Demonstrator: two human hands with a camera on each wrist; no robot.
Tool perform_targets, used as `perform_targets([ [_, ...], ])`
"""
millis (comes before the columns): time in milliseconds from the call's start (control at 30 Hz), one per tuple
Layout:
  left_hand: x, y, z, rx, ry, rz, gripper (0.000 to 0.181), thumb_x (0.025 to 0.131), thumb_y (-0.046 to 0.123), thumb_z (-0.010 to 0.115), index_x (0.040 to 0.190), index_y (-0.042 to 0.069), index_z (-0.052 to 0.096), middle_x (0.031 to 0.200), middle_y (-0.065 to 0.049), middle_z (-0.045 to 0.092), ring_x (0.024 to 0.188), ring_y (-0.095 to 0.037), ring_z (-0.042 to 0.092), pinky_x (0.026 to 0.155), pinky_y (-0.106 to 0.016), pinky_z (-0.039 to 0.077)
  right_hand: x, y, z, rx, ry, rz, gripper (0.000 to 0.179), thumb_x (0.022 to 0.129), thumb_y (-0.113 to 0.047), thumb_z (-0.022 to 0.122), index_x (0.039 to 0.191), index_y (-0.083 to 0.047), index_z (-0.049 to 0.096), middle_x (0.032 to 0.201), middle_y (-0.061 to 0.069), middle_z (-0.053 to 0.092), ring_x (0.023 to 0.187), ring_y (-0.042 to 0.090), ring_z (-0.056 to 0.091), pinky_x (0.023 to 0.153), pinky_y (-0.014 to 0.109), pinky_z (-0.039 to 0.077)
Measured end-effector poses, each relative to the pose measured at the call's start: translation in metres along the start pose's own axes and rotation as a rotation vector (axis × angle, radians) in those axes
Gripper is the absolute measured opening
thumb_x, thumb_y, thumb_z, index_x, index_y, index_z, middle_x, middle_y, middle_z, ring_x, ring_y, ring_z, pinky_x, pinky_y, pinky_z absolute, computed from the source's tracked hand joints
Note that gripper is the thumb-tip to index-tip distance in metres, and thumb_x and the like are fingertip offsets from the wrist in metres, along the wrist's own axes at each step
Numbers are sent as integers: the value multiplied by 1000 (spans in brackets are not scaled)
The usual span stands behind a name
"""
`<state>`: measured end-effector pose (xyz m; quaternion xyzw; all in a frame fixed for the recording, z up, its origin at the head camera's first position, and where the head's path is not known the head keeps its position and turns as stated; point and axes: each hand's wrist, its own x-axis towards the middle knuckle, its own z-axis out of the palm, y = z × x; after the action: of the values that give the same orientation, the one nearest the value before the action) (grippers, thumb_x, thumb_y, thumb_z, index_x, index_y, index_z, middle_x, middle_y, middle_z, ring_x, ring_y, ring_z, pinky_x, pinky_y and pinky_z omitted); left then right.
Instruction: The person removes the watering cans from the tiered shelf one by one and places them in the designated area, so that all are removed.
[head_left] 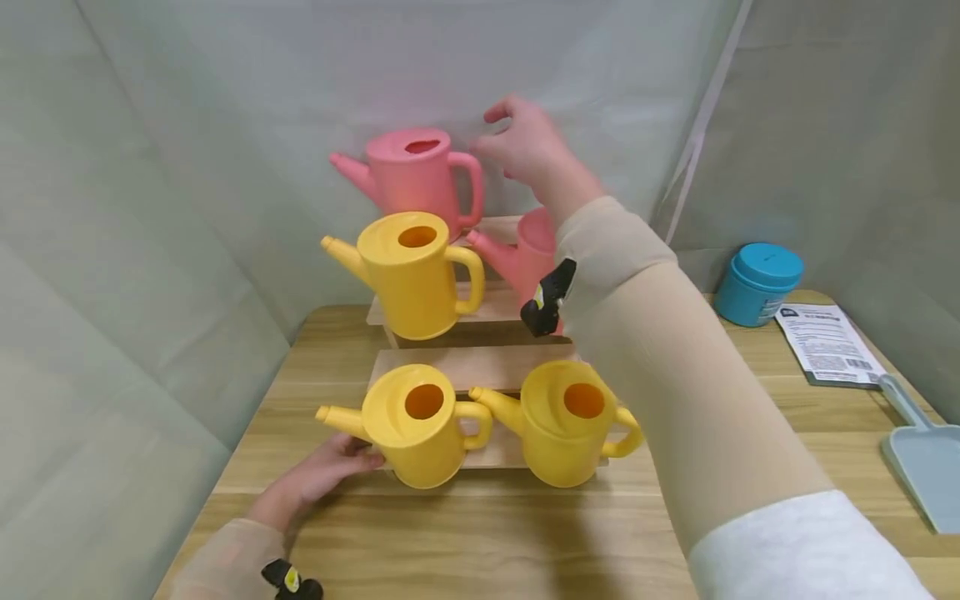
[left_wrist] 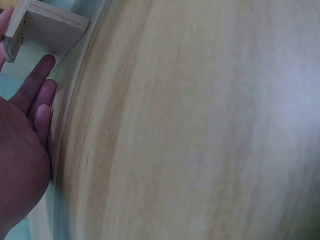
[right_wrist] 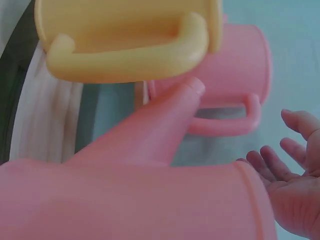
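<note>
My left hand (head_left: 326, 471) grips the lower left end of a tiered wooden stand (head_left: 465, 367); in the left wrist view three straight fingers (left_wrist: 37, 82) lie low beside its end piece. Raised at the back, my right hand (head_left: 528, 150) is empty, fingers loosely spread just right of the handle of a pink watering can (head_left: 412, 179) on the top tier. A second pink watering can (right_wrist: 135, 200) stands lower right, partly behind my sleeve. One yellow watering can (head_left: 416, 283) sits mid-left. Along the bottom tier stand a left yellow can (head_left: 412, 433) and a right yellow can (head_left: 558, 442). All spouts point left.
On the table's right side are a blue lidded jar (head_left: 757, 287), a printed packet (head_left: 828, 342) and a grey-blue dustpan-like scoop (head_left: 930, 467). Pale sheeting (head_left: 585, 67) hangs close behind the stand and down both sides of the wooden table (head_left: 465, 542).
</note>
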<state>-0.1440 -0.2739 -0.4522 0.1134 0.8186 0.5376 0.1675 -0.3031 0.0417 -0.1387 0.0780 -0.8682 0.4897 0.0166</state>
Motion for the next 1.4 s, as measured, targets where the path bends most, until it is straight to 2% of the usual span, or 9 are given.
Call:
perform_targets([
  [133, -1, 2, 1, 4, 2, -7, 57, 88, 19, 64, 137, 3, 40, 136, -22, 45, 126, -40, 37, 101, -57, 27, 2, -1, 8, -13, -33, -19, 53, 88, -28, 65, 136, -19, 42, 124, 2, 52, 107, 18, 50, 88, 29, 43],
  [333, -4, 5, 2, 3, -1, 0, 56, 88, 19, 64, 136, 2, 40, 135, -22, 46, 126, -40, 38, 101, -57, 27, 2, -3, 17, -23, -80, -9, 55, 88, -30, 65, 137, -19, 40, 129, 1, 48, 112, 16, 46, 90, 30, 43],
  [500, -4, 5, 3, 12, 2, 23, 56, 87, 18, 65, 135, 1, 40, 134, -23, 46, 124, -41, 39, 100, -56, 29, 1, -7, 21, -68, -92, -28, 49, 91, -28, 60, 136, -18, 41, 129, 1, 49, 112, 16, 48, 90, 29, 43],
  [600, -2, 5, 3, 16, 3, 13, 57, 87, 19, 65, 136, 2, 40, 133, -23, 47, 124, -40, 40, 99, -54, 30, 2, -6, 22, -81, -78, -35, 45, 93, -27, 58, 134, -16, 43, 128, 2, 50, 111, 16, 48, 89, 29, 43],
  [767, -1, 5, 4, 10, 18, -32, 58, 86, 21, 66, 136, 5, 41, 133, -20, 48, 123, -37, 42, 100, -52, 30, 2, 4, 22, -97, -42, -32, 45, 91, -34, 59, 129, -14, 47, 127, 2, 51, 112, 15, 49, 87, 28, 45],
  [900, -1, 4, 4, 12, 18, -28, 57, 86, 21, 66, 135, 5, 42, 132, -20, 49, 122, -37, 43, 99, -51, 31, 3, 9, 22, -100, -44, -22, 41, 91, -34, 59, 126, -14, 51, 124, 3, 53, 107, 18, 52, 84, 28, 46],
  [1133, -2, 3, 6, 1, -1, -13, 57, 87, 21, 65, 136, 5, 41, 133, -20, 48, 122, -36, 42, 97, -47, 32, 3, 11, 20, -81, -70, 2, 31, 95, -25, 55, 123, -14, 52, 117, 4, 54, 92, 21, 54, 79, 30, 47],
  [1400, -1, 4, 6, 4, 2, -25, 58, 86, 21, 66, 136, 5, 41, 132, -20, 48, 122, -37, 42, 98, -49, 32, 4, 18, 4, -94, -40, 62, 32, 94, -12, 51, 125, -15, 52, 114, 3, 52, 94, 20, 51, 81, 31, 48],
])
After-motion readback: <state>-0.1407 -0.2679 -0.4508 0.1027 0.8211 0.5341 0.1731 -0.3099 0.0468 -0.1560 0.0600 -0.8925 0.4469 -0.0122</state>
